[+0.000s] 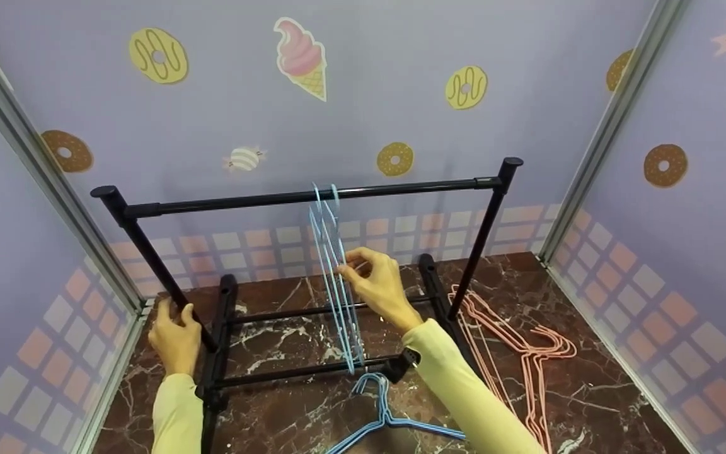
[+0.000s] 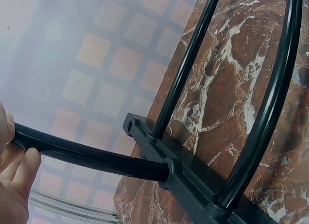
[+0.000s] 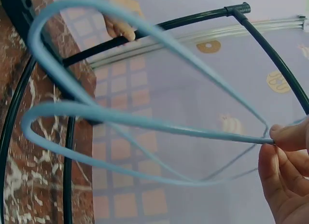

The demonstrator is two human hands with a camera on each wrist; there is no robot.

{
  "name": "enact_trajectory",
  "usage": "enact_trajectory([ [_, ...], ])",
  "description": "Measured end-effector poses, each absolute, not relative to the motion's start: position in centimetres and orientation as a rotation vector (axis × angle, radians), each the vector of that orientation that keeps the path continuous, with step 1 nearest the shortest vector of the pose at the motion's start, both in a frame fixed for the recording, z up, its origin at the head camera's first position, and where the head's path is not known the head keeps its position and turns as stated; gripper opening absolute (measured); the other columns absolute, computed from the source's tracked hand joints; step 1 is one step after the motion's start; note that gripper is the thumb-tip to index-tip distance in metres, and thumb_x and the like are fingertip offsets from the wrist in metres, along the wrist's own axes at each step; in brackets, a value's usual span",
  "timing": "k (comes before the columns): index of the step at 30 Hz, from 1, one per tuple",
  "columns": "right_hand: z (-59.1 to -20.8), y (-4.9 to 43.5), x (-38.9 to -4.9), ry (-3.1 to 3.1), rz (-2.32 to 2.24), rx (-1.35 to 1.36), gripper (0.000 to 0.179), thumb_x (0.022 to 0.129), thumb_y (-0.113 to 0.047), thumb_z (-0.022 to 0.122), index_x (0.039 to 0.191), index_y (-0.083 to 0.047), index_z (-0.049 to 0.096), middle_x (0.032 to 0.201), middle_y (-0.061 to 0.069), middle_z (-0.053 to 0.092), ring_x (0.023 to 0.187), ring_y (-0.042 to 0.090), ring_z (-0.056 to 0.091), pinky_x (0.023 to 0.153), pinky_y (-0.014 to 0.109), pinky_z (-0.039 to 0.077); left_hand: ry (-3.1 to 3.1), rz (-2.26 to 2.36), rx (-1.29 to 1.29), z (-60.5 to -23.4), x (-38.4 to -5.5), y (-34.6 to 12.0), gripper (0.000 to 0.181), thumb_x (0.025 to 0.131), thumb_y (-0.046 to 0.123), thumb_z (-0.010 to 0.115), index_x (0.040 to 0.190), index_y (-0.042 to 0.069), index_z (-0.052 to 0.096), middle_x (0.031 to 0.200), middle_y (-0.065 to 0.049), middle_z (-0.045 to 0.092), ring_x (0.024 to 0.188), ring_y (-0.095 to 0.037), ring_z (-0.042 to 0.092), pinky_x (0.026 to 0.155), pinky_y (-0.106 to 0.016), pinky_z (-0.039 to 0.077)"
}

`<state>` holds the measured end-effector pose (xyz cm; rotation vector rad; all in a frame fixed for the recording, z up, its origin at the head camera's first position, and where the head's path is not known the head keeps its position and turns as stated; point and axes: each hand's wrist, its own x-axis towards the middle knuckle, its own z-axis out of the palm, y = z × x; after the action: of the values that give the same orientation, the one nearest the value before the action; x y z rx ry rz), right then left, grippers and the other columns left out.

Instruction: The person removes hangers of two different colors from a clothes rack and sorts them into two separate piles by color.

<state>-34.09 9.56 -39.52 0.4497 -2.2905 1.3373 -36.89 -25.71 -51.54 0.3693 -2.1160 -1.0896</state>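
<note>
A black garment rack (image 1: pixel 237 202) stands on a marbled surface, with blue wire hangers (image 3: pixel 159 126) hooked over its top rod near the middle. My right hand (image 1: pixel 380 284) pinches the side wire of one of these hangers between thumb and fingertips, below the rod. In the right wrist view, two hanger loops stretch out from near the pinch. My left hand (image 1: pixel 176 334) grips the rack's left post (image 2: pixel 96 155) low down, with thumb and fingers around the tube.
More blue hangers (image 1: pixel 385 407) lie in front of the rack, below the hanging ones. Pink hangers (image 1: pixel 530 350) lie on the marbled surface (image 1: pixel 615 384) at the right, partly behind my right sleeve. Patterned walls (image 1: pixel 363 120) enclose the back and both sides.
</note>
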Motion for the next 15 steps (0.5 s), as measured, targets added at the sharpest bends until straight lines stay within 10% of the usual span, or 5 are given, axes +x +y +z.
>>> enact_trajectory([
  [15,-39.4,13.5,-32.8,-2.224,1.159,0.499,0.012,0.079,-0.018,0.071,0.09,-0.013,0.07,0.077,-0.003,0.069,0.06,0.004,0.063,0.057,0.018,0.05,-2.128,-1.103,0.372,-51.4,-36.9,-25.8,0.034,0.088,0.02,0.058,0.119,0.007,0.054,0.11,-0.027,0.06,0.106,-0.051,0.047,0.095,-0.055,0.03],
])
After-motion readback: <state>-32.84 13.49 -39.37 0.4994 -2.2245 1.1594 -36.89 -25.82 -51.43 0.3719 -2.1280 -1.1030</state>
